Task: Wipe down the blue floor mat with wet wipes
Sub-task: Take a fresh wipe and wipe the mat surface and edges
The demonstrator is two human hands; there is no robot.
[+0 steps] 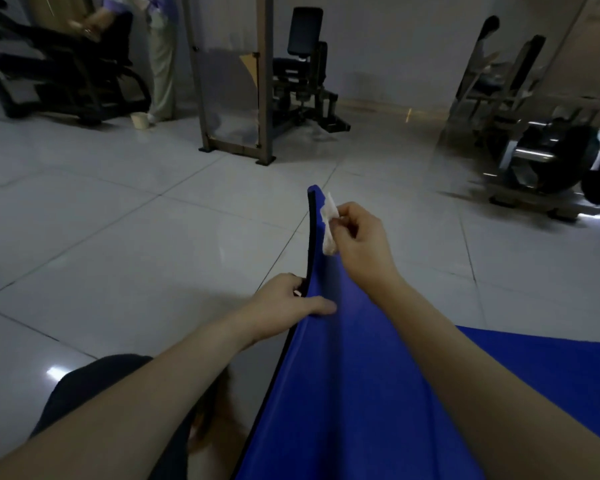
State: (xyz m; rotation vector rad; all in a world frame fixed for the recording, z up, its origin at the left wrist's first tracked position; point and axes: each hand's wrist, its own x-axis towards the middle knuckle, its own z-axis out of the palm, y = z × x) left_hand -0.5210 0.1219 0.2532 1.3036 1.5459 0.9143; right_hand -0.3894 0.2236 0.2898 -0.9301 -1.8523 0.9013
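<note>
The blue floor mat [354, 375] is lifted off the tiled floor, its black-trimmed edge standing up toward a raised corner. My left hand [288, 303] grips that edge partway along, thumb on the blue face and fingers curled behind. My right hand [357, 237] pinches a crumpled white wet wipe [329, 225] against the blue surface just below the raised corner. The rest of the mat runs off the lower right of the frame.
Pale glossy floor tiles [136, 237] spread around the mat. A wooden-framed stand [236, 143] is straight ahead, black exercise machines [302, 81] behind it and at far left, a wheeled metal machine [541, 157] at right. A person's pale trouser leg [161, 64] shows back left.
</note>
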